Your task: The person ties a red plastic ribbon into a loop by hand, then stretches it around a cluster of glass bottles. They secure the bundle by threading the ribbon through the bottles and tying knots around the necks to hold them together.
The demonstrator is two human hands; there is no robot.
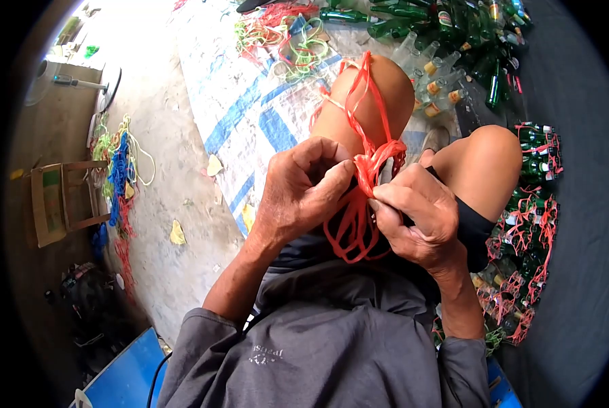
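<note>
Red plastic cord (367,173) is bunched in a knot between my two hands, above my lap. My left hand (303,187) pinches the knot's left side between thumb and fingers. On its right side my right hand (420,214) is closed, thumb and fingertips on the cord. Loose red loops hang below the knot, and more strands run up over my bare left knee (386,85). Part of the cord is hidden behind my right fingers.
Green bottles (447,20) and clear bottles (437,78) lie at the upper right. Corded bottles (532,224) line the right side. Tangled cords (284,44) lie on the tarp (233,126). A wooden chair (80,194) and fan (104,88) are at left.
</note>
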